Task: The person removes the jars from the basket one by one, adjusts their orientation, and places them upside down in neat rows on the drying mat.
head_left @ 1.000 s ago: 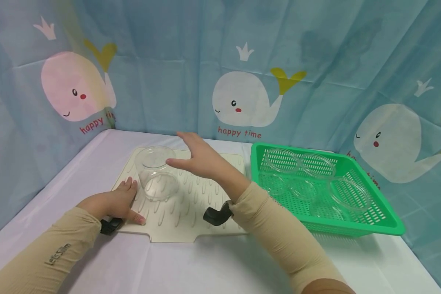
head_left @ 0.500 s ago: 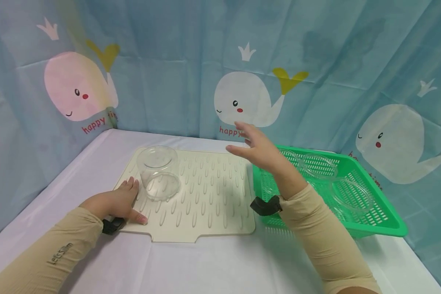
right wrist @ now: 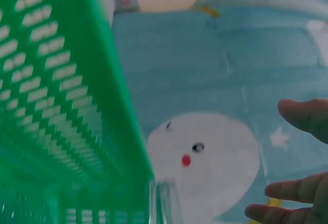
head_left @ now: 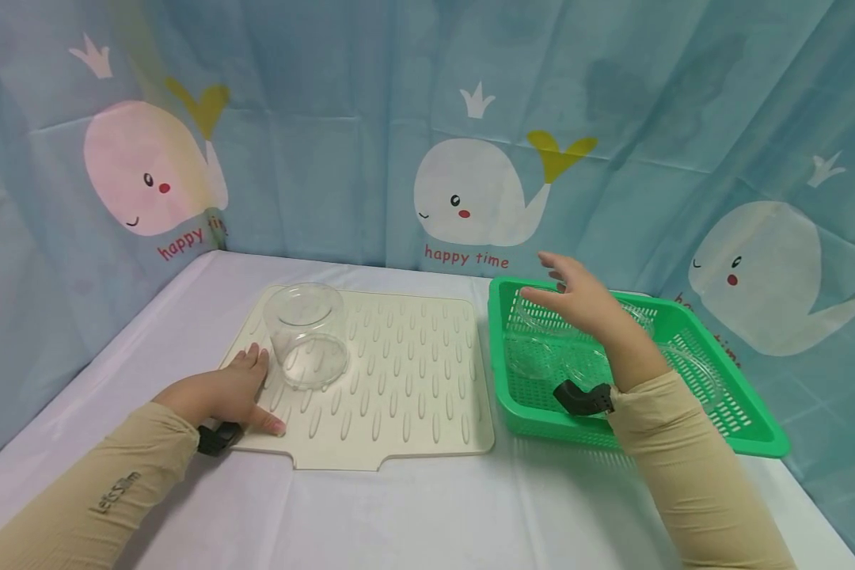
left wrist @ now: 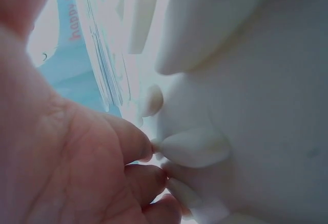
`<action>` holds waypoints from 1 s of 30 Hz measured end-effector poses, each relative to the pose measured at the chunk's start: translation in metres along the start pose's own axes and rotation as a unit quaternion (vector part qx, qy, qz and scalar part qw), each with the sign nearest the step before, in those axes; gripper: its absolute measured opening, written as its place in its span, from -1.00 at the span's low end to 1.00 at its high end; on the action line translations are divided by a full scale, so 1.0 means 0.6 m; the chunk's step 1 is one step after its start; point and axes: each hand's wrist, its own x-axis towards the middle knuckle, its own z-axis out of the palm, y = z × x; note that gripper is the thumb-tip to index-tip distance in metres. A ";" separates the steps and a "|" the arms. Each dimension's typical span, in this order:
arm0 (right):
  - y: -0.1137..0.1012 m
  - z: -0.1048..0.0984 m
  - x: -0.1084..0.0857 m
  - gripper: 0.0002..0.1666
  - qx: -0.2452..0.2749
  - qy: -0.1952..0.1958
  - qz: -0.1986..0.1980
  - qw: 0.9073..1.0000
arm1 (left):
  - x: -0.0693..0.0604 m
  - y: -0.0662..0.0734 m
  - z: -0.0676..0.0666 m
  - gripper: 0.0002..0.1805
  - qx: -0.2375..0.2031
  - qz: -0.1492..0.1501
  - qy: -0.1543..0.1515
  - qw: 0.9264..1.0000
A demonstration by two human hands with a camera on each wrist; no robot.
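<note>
A clear cylindrical container [head_left: 306, 336] stands upright on the left part of a cream drying mat [head_left: 406, 372] with raised oval ridges. My left hand [head_left: 224, 392] rests flat on the mat's left edge, fingers straight, close beside the container; the left wrist view has its fingers [left wrist: 146, 183] against the ridges. Above a green basket [head_left: 541, 425] on the right, my right hand [head_left: 584, 305] hovers with spread fingers and holds nothing. Several clear containers [head_left: 530, 356] stand inside the basket, partly hidden by the right hand and wrist. In the right wrist view, thumb and fingers are apart.
A white cloth [head_left: 399, 514] covers the table. Behind and at the sides hangs a blue curtain [head_left: 313, 158] printed with whales. The basket's raised rim stands just right of the mat. A black camera mount [head_left: 583, 398] sits on the right wrist.
My right hand has moved right, from beside the container on the mat to above the basket. The left hand and the container on the mat have stayed in place.
</note>
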 end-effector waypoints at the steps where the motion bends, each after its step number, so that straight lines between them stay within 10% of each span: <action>1: 0.009 -0.004 0.000 0.02 -0.006 -0.004 0.010 1.000 | 0.000 0.001 0.000 0.52 -0.001 -0.001 -0.001 1.000; 13: 0.063 -0.018 0.008 0.08 -0.069 -0.054 0.063 0.994 | -0.001 0.000 0.000 0.51 0.004 0.001 -0.001 1.000; 30: 0.063 -0.016 -0.011 -0.06 -0.078 -0.106 -0.003 0.991 | -0.004 0.002 -0.001 0.51 -0.007 0.003 0.001 1.000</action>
